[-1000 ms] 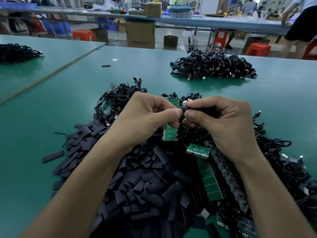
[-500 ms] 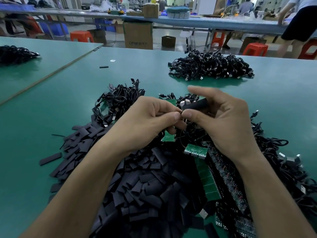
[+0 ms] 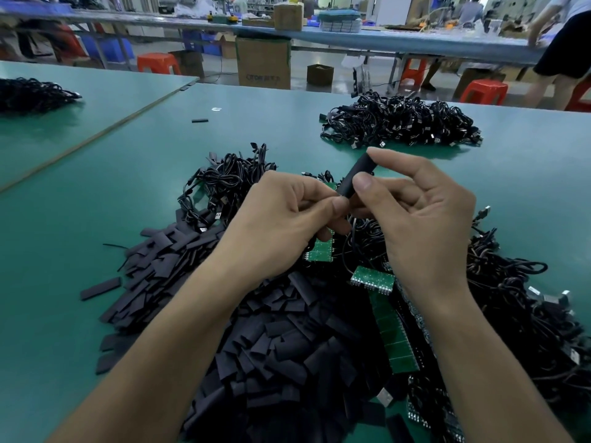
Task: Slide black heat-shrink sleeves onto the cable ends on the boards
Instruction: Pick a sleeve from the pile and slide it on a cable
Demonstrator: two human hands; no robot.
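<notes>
My right hand (image 3: 419, 219) pinches a black heat-shrink sleeve (image 3: 355, 175) between thumb and forefinger, tilted up and away. My left hand (image 3: 281, 222) grips a green board strip (image 3: 319, 249) with its thumb and fingers meeting the sleeve's lower end; the cable end there is hidden by the fingers. A big heap of flat black sleeves (image 3: 271, 340) lies under my forearms. More green board strips (image 3: 391, 327) with cables attached lie to the right of it.
A tangle of black cables (image 3: 224, 183) lies beyond my left hand and another (image 3: 527, 298) at the right. A separate cable pile (image 3: 399, 123) sits at the far side of the green table (image 3: 96, 203). A loose sleeve (image 3: 200, 120) lies far left.
My right hand has raised and tilted the sleeve upward, so more of it shows above the thumb. My left hand stays on the board strip.
</notes>
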